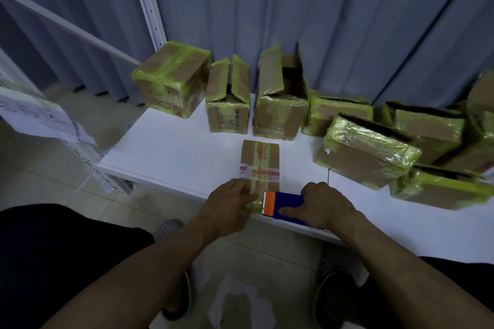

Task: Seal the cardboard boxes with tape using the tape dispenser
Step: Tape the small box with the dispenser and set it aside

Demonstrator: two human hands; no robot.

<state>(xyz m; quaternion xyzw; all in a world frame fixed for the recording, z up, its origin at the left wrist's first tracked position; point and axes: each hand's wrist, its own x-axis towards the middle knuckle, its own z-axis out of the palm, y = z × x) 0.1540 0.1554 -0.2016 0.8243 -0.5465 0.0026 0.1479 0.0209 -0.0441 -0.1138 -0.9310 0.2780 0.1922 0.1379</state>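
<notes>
A small flat cardboard box (260, 161) lies near the front edge of the white table (171, 152), with printed tape across it and clear tape running along its middle. My right hand (324, 204) grips the blue and orange tape dispenser (283, 204) at the box's near end. My left hand (230, 205) pinches the yellowish tape (254, 204) coming off the dispenser's toothed edge, right beside the box's near left corner.
Several cardboard boxes wrapped in yellow-green tape stand along the back and right: a sealed one (171, 79), two with open flaps (228, 96) (280, 96), and a pile (369, 152) at right. A grey curtain hangs behind. A white metal rack (145, 0) stands at left.
</notes>
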